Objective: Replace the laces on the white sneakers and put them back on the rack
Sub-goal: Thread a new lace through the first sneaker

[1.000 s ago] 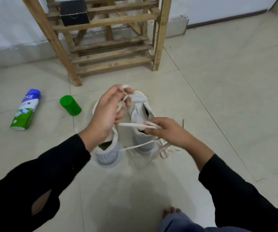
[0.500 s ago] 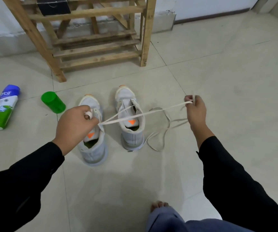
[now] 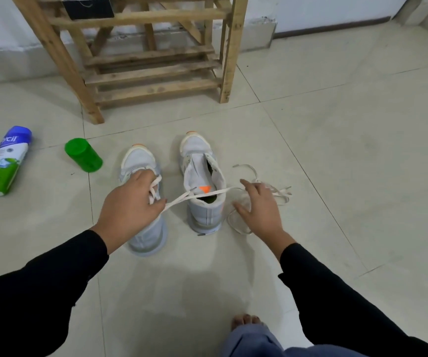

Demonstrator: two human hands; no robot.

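Now the left hand [image 3: 130, 204] pinches the lace [image 3: 182, 199] (over a sneaker [image 3: 141, 159]) — right hand [image 3: 259, 206], grip apart.

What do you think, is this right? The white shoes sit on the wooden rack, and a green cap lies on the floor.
No. The head view shows the white shoes on the floor before the wooden rack, not on it. The green cap does lie on the floor.

The left sneaker [image 3: 141, 161] and right sneaker [image 3: 200, 161] stand side by side on the floor [image 3: 336, 150], the shoe rack [image 3: 153, 73] behind them. The cap [image 3: 83, 155] lies to their left, the spray can [image 3: 4, 161] farther left. The lace [image 3: 182, 198] runs from my left hand [image 3: 130, 204], above the left sneaker, across the right sneaker to a heap beneath my right hand [image 3: 259, 207].
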